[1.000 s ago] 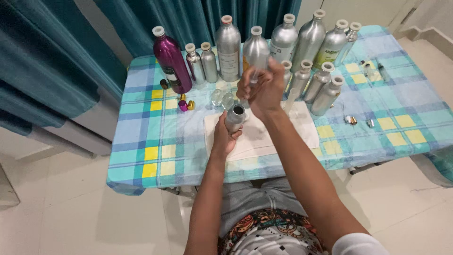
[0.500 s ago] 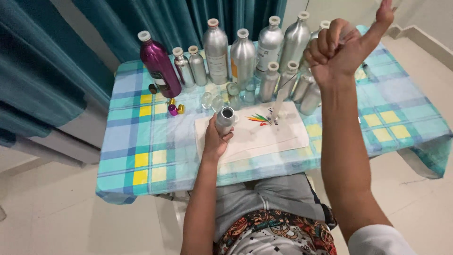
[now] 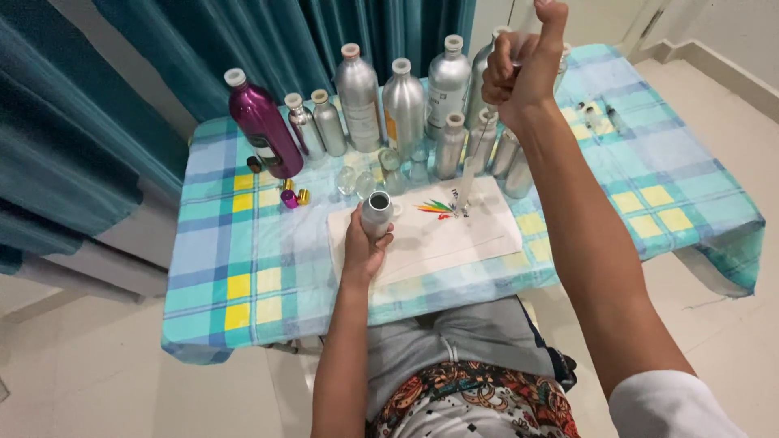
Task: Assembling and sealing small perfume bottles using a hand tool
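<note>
— Small open-topped silver metal bottle: standing upright on the white paper sheet, near its left end, mouth facing up.

— Being gripped?

— Yes, left hand wrapping around the lower body from the near side, fingers curled tight on it, thumb on the right flank.

— And the right hand?

— Raised high above the back row, fist clenched with thumb pointing up, pinching a thin clear tube-like thing at the top edge of view; too cut off to identify.

— Sitting where, all of it?

— On a counter covered by a turquoise, blue and yellow checked cloth, teal curtains hanging behind.

— Around the small bottle?

— Tall magenta metal bottle leaning at the back left. Row of larger silver aluminium bottles with pale caps lining the far edge, shorter silver ones crowding in front. Small clear glass vials just behind the held bottle. Tiny gold and pink caps lying just left of the paper. Colourful streaks showing near the paper's middle.
</note>
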